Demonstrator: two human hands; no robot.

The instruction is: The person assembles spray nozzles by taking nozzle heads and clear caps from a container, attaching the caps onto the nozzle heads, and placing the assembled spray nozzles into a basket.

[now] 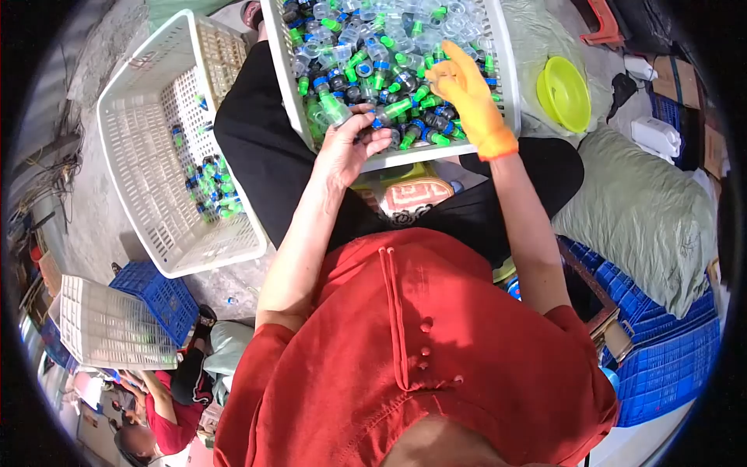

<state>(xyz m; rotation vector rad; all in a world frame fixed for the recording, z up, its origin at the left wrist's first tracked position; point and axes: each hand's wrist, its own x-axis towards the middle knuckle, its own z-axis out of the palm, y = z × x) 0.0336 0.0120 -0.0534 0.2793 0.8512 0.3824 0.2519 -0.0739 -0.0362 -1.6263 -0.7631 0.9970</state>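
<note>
A white crate in front of me is filled with small clear, green, blue and black plastic pieces. At its near left corner my bare left hand has its fingers curled round a clear piece with a blue part. A larger clear and green piece lies just above that hand. My right hand, in an orange glove, is over the pieces at the crate's right side. Its fingers are bent, with thumb and forefinger near each other; whether anything is between them cannot be made out.
A white crate with a few green and blue pieces stands at the left. A yellow-green bowl and stuffed sacks are at the right, above blue crates. Another person is at the lower left.
</note>
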